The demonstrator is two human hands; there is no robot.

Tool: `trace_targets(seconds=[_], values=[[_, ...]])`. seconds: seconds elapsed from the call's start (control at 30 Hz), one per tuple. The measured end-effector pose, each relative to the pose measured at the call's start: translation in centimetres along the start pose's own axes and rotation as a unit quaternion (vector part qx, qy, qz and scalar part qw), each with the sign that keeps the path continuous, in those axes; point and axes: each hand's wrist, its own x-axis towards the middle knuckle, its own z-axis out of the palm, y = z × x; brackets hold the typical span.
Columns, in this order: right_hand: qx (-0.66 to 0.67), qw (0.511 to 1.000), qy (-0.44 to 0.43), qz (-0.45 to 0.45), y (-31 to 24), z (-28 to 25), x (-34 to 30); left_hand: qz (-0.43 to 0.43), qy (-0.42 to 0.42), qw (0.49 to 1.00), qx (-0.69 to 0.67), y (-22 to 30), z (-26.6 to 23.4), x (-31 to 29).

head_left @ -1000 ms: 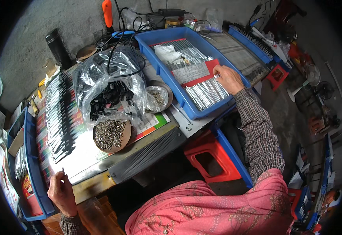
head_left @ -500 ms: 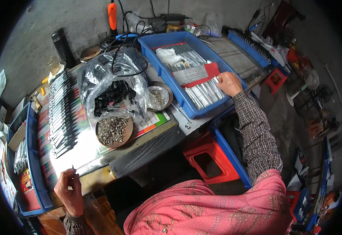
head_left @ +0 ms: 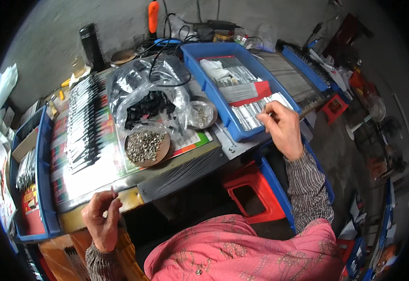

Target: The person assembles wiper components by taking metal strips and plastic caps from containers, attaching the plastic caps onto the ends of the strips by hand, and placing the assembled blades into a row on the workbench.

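Note:
Over the bench's front edge, my left hand (head_left: 102, 219) is closed in a pinch; a tiny metal piece (head_left: 112, 189) pokes up from the fingertips. My right hand (head_left: 284, 129) is above the near right part of a large blue tray (head_left: 213, 100), thumb and forefinger pressed together. What that pinch holds, if anything, is too small to make out. Flat silver metal strips (head_left: 247, 115) lie side by side in the tray below it. Left of the tray, a round bowl (head_left: 163, 151) is heaped with small shiny metal parts (head_left: 144, 144).
A clear plastic bag (head_left: 178, 100) of black parts (head_left: 148, 110) sits behind the bowl. Further left stands a long row of silver pieces (head_left: 82, 124), then a blue bin (head_left: 45, 187). A red stool (head_left: 270, 208) is below the bench. Cables (head_left: 171, 85) cross the back.
My right hand has come up off the silver strips and moved slightly nearer to me. My left hand has shifted rightward, still pinching. The whole view has turned a little.

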Motion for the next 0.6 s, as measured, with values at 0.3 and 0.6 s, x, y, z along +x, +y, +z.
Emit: trace_targets(seconds=[0.3, 0.6], values=[[0.316, 0.905, -0.268, 0.093, -4.8, 5.6, -5.4, -0.106, -0.113, 0.95, -0.27, 2.7, 4.3, -0.7], [0.464, 0.793, -0.369, 0.141, -7.5, 11.4, -8.9, -0.161, -0.133, 0.92, -0.332, 1.4, 5.8, -2.0]])
